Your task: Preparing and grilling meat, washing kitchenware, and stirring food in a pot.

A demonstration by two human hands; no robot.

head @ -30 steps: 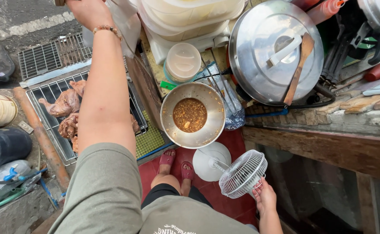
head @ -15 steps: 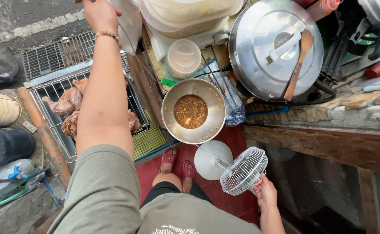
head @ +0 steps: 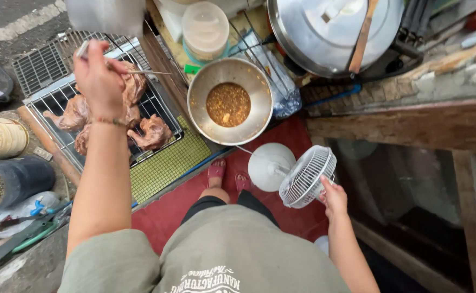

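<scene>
A: Steel wire makes up the grill rack (head: 162, 116), and pieces of browned meat (head: 154, 132) lie on it. The left hand (head: 99, 81) is raised over them, its grip closed on a thin metal skewer (head: 143, 71) that pokes out toward the right.

B: And the right hand (head: 334, 196)?

A: It is low at the right, fingers wrapped on the edge of a small white fan (head: 307, 176). The fan's round base (head: 271, 166) sits on the red mat (head: 297, 135), just beside the person's sandalled feet (head: 228, 176).

B: What is between the two hands?

A: A metal bowl (head: 230, 101) of reddish-brown sauce (head: 228, 104), on the edge of the wooden table (head: 411, 122). Behind it stand a stack of plastic tubs (head: 205, 27) and a large pot lid (head: 333, 32) with a wooden spatula (head: 362, 38) across it.
</scene>
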